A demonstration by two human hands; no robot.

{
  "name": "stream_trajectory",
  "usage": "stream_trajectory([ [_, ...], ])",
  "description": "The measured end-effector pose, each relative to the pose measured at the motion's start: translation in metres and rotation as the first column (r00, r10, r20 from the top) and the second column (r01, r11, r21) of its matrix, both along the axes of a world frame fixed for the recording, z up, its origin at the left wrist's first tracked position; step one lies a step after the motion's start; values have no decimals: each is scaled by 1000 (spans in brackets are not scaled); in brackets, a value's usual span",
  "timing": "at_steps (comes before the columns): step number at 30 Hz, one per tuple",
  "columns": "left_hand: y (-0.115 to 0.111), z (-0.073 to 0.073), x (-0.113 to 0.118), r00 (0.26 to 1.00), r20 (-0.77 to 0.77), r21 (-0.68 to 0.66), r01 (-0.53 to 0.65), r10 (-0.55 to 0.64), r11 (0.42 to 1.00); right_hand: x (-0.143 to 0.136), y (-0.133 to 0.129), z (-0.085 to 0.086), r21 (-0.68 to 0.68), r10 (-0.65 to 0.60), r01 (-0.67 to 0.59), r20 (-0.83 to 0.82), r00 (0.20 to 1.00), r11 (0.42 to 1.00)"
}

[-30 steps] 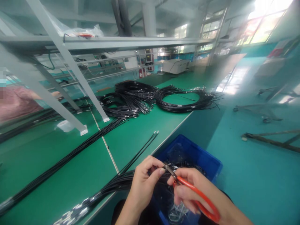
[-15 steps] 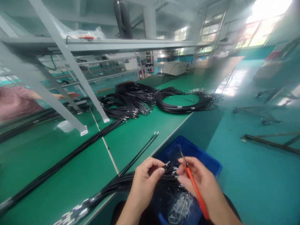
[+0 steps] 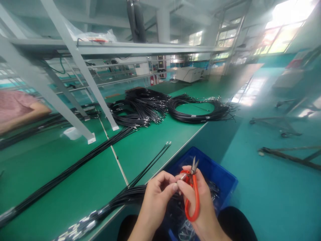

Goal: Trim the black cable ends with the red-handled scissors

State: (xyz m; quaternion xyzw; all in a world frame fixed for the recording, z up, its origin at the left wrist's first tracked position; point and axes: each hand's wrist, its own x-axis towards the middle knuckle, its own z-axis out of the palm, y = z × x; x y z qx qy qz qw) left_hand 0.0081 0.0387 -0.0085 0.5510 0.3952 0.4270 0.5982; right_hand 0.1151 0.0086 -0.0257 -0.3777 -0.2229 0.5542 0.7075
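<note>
My left hand (image 3: 157, 197) is closed in a pinch on the end of a black cable, which is mostly hidden by the fingers. Its metal tip (image 3: 183, 176) pokes out toward the other hand. My right hand (image 3: 204, 204) holds red-handled scissors (image 3: 196, 197), their short blades pointing up and slightly apart. The thumb and forefinger of that hand meet the cable tip beside my left fingertips. A bundle of black cables (image 3: 130, 197) runs from the table edge to behind my left hand. Below both hands is a blue bin (image 3: 229, 182) with small clear and metallic pieces inside.
Coiled black cables (image 3: 193, 117) and a heap of cables (image 3: 145, 103) lie on the green table (image 3: 147, 147). A long cable bundle (image 3: 82, 160) stretches across the left side. Shelf posts (image 3: 82, 70) stand on the table. A person in pink (image 3: 20, 110) is at far left.
My right hand has come left to meet my left fingertips, and the scissors have turned upright with their handle loop showing. At far left, the person's outstretched arm has drawn back.
</note>
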Motion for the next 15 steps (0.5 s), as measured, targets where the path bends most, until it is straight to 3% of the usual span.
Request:
stream_trajectory([
  [8, -2, 4, -1, 998, 57, -33, 14, -12, 999, 2, 0, -2, 27, 57, -55, -106, 993, 998],
  [15, 1, 6, -4, 996, 90, -87, 36, -28, 996, 2, 0, -1, 26, 78, -77, -37, 996, 997],
])
